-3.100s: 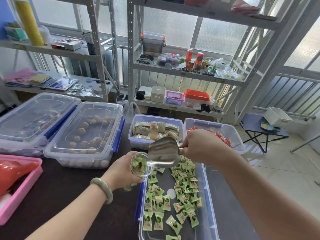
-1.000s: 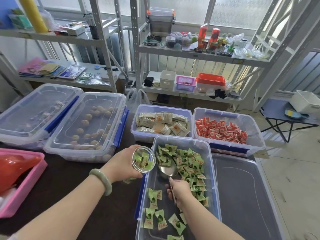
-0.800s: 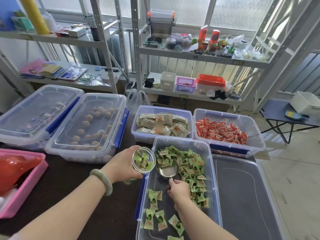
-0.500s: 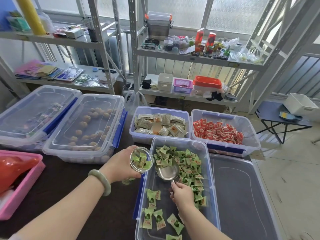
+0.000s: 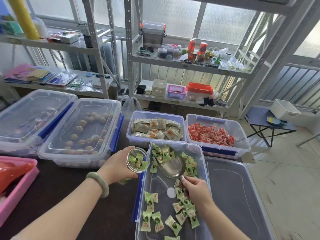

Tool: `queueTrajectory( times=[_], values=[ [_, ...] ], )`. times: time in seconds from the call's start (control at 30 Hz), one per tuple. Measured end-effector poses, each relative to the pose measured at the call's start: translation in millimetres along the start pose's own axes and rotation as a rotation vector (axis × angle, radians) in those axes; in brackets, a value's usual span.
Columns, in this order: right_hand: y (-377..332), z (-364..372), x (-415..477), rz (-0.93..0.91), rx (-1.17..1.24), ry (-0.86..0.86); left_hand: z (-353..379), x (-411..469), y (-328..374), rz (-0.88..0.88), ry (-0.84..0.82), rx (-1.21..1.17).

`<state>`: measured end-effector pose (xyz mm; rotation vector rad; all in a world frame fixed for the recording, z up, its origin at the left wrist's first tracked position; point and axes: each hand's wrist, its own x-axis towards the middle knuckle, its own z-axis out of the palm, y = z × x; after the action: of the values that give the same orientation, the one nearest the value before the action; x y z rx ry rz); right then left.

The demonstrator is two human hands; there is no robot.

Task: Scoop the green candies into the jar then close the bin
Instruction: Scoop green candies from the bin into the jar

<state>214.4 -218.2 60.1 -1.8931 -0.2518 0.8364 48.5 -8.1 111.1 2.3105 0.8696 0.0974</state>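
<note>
A: where was the jar (image 5: pixel 137 160)?
B: left hand (image 5: pixel 117 166) wrapped around it, tilted, some candies inside, at the bin's (image 5: pixel 201 154) 10 o'clock corner.
A: and the right hand (image 5: pixel 196 188)?
B: grip pinched the scoop (image 5: pixel 171 166) handle, bowl lying among the candies (image 5: pixel 184 201). Lid (image 5: pixel 237 196) sat at 3 o'clock.
</note>
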Motion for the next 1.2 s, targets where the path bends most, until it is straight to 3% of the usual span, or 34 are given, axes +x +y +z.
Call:
queueTrajectory(
  times=[0.13,0.3,0.7,0.9,1.2],
  values=[
    [-46,-24,-12,-0.087,-0.151,-0.078,-2,-1,-3,-0.013,-0.001,-0.019],
    [-104,-34,-28,-0.208,-0.538,-0.190,-5,-4,0,-0.005,0.003,-0.055],
    [-189,27,-50,-0.536,-1.293,-0.139,-7,-13,2,0.018,-0.012,-0.096],
    [-210,33,-58,-0.609,-1.416,-0.090,-5,-15,-4,-0.026,0.007,-0.113],
    [-217,17,-64,-0.637,-1.418,-0.033,-3,-15,-11,-0.019,0.006,-0.123]
  ],
)
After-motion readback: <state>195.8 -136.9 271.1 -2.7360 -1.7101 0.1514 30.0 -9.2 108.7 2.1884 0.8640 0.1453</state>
